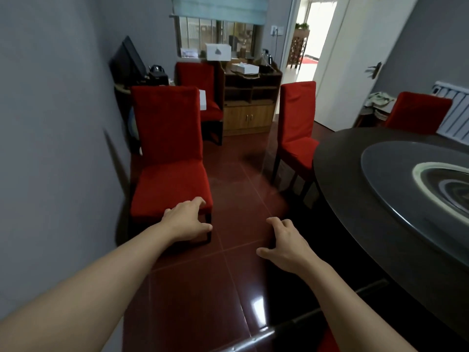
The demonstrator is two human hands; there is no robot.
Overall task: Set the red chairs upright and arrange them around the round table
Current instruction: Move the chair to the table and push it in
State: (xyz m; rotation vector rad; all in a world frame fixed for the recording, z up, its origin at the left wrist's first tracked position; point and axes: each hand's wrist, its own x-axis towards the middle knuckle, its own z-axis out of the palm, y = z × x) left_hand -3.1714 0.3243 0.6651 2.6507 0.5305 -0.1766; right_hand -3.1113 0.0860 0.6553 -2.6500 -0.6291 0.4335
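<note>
Fingers on both your left hand (187, 221) and right hand (284, 243) loosely spread, gripping nothing. Nearest red chair (168, 158) upright against wall, well apart from round table (360, 199); reaching for seat looks likely.

Hidden, cropped and blurred parts from my head view

My left hand (186, 219) covers the front right corner of the nearest red chair (167, 153), and I cannot tell whether its fingers touch the seat. The round table (355, 199) runs off the right edge. The far chair (416, 113) shows only its back above the tabletop. A dark bar (304, 318) at the bottom is smeared beyond recognition. The cabinet (250, 97) clutter is too small to name.
</note>
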